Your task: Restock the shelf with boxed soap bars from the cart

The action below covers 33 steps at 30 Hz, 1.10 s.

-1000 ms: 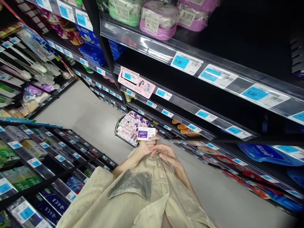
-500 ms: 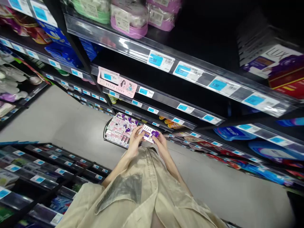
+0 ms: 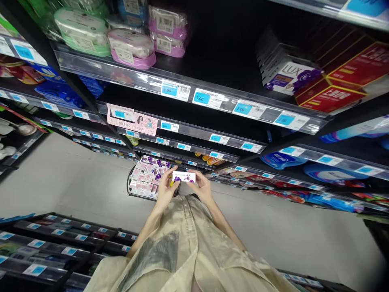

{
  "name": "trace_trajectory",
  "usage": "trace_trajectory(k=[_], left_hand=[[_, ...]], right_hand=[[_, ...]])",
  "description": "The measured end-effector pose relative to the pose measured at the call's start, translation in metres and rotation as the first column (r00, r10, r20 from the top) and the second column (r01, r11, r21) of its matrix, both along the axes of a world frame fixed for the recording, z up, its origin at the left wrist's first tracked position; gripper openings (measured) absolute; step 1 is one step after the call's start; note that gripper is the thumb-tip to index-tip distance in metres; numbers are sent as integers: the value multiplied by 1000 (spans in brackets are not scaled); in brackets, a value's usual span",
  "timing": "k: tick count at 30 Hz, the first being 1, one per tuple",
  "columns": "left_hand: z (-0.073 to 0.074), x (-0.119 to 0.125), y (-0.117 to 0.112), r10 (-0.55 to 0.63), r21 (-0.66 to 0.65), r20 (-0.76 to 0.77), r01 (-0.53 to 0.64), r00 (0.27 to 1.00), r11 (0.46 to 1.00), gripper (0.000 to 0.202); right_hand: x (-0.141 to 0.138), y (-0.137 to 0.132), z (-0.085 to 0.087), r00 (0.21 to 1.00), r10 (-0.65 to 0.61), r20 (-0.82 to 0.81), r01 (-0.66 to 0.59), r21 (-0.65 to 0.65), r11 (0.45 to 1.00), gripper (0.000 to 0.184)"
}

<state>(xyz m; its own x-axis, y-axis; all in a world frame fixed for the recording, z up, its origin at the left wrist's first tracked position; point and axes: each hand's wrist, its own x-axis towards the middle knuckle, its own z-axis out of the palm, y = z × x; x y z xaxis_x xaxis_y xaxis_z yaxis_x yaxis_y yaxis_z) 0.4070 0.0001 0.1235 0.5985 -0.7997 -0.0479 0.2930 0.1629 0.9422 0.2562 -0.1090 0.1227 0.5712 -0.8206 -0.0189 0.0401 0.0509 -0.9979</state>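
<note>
Between both hands, in front of my chest, is a white and purple soap box (image 3: 184,177), turned so that a narrow long side faces up at me. My left hand (image 3: 167,184) grips its left end and my right hand (image 3: 201,185) its right end, thumbs on the near edge. Just beyond my left hand, low down, a black-rimmed basket (image 3: 128,183) holds many LUX soap boxes (image 3: 142,172), pink and white ones and some purple ones.
The shelf rack ahead carries a row of LUX boxes (image 3: 290,77), red boxes (image 3: 331,95) and wrapped soap dishes (image 3: 132,46) on an upper shelf. Price labels (image 3: 174,90) line the shelf edges. Blue bottles (image 3: 279,160) stand at right. Another rack (image 3: 60,239) is at lower left.
The soap box has been turned from its broad LUX face to a narrow side, still in both hands. My view has shifted, so the upper shelf's goods appear lower and further left.
</note>
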Motion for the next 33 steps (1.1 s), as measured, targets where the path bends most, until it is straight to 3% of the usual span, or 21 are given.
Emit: trace_trajectory(k=[6,9,13,16,21,24,26,29,31,33], left_hand=[[0,1,0,-50,34,46,48,998,998,52],[0,3,1,-43,92,23,41,999,995,63],[0,7,3,-182,238,30,169,983,956,67],[0,8,3,-269,314,61,237,961,919,67],[-1,5,1,-231,339,25,209,973,917,68],[2,6,-1,-217,344,9,201,976,917,74],[6,8,-2,-196,369,31,171,980,913,75],[11,19,-2,-195,405,102,138,976,904,67],[15,32,-3,-262,424,144,180,954,888,62],[23,46,-5,-353,439,182,245,918,864,61]], right_hand=[[-2,-2,2,999,-38,16,37,50,998,50],[-2,-2,4,999,-36,-16,39,239,970,64],[0,0,1,999,27,-38,1,589,808,50],[0,1,-4,997,23,-74,35,695,719,41],[1,-3,-8,991,26,-129,87,788,610,41],[3,-2,-8,987,-21,-160,136,759,636,45],[5,1,-9,983,-73,-167,171,708,685,49],[7,1,-13,986,-128,-103,163,547,821,61],[7,-2,-15,990,-127,-54,138,398,907,60],[6,-6,-13,994,-109,-7,107,271,957,57]])
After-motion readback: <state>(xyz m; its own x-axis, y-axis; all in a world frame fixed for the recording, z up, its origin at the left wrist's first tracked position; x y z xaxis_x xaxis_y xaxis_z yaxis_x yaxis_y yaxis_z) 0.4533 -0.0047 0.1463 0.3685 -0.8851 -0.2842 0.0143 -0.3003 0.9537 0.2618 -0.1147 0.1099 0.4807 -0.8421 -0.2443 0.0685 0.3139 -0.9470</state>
